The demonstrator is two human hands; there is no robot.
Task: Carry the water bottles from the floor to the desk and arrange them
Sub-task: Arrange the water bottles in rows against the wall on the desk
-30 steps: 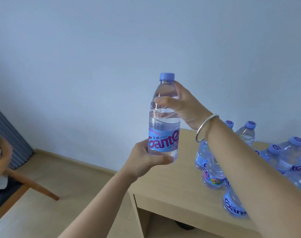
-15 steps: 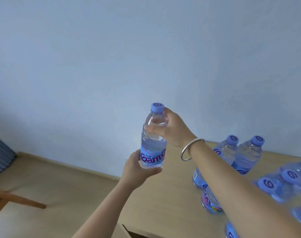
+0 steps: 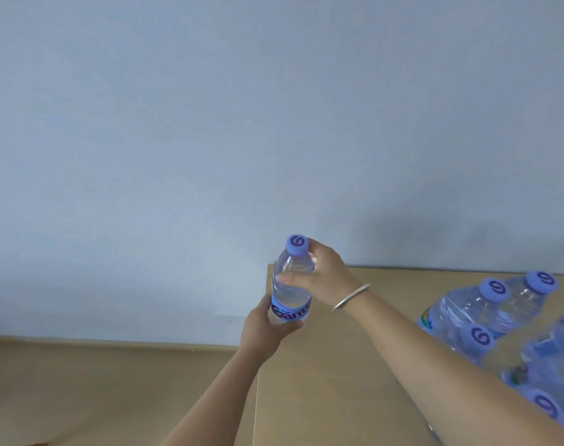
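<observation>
Both hands gripped one water bottle (image 3: pixel 291 284), upright above the worktop's (image 3: pixel 338 381) left corner: left hand (image 3: pixel 267 333) cupping its base, right hand (image 3: pixel 322 275) closed around its shoulder, other bottles (image 3: pixel 486 310) standing rightward.

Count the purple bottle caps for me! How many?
5: one on the held bottle, two at the desk's back right, two nearer right. More may hide behind the arm.
</observation>
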